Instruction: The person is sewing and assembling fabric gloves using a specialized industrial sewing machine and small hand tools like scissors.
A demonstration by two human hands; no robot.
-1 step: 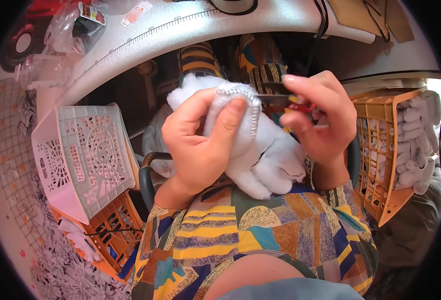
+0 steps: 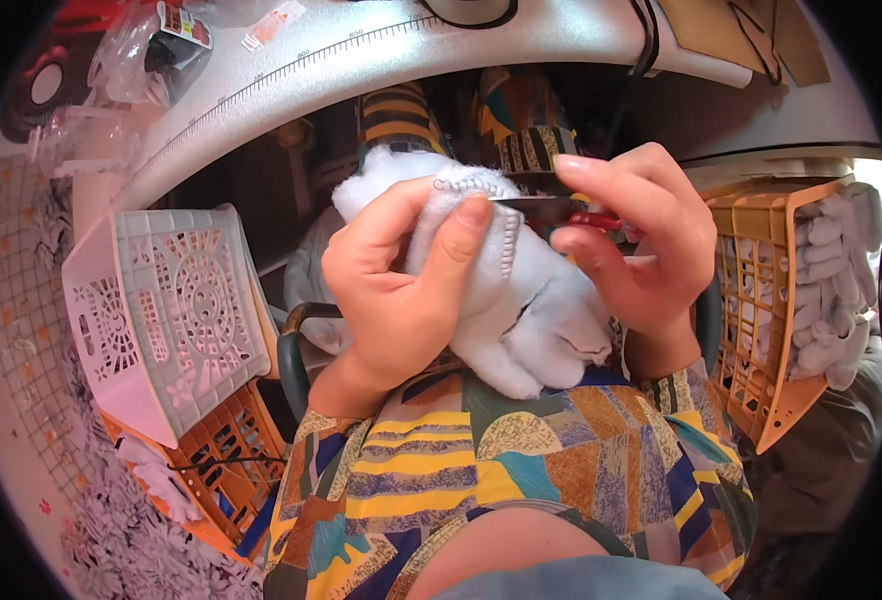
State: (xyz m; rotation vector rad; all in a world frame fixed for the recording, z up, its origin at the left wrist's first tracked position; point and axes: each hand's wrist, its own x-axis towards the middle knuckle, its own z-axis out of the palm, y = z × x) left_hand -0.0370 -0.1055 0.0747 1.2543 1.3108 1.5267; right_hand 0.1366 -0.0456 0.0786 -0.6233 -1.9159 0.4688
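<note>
A white fluffy plush piece (image 2: 541,330) rests over my lap, with rounded lobes at its lower end and a looped stitched edge (image 2: 508,240) near its top. My left hand (image 2: 401,270) grips that upper part, thumb pressed on the fabric beside the stitching. In my right hand (image 2: 651,230) is a small red-handled cutting tool (image 2: 596,220), its narrow dark blade pointing left toward the stitched edge. The blade's tip reaches the fabric near my left thumb. Whether the tool is scissors or thread snips I cannot tell; my fingers cover part of its handle.
Ahead curves a pale table edge (image 2: 291,85) with a printed ruler and clear plastic bags (image 2: 141,60). To the left, a white openwork basket (image 2: 191,310) sits above an orange crate (image 2: 226,450). On the right, another orange crate (image 2: 751,290) stands beside stacked white soft pieces (image 2: 836,270).
The blade has tilted and shows broader, lying slightly lower against the stitched edge. My right thumb and fingers have shifted a little left. My left hand and the plush stay nearly still.
</note>
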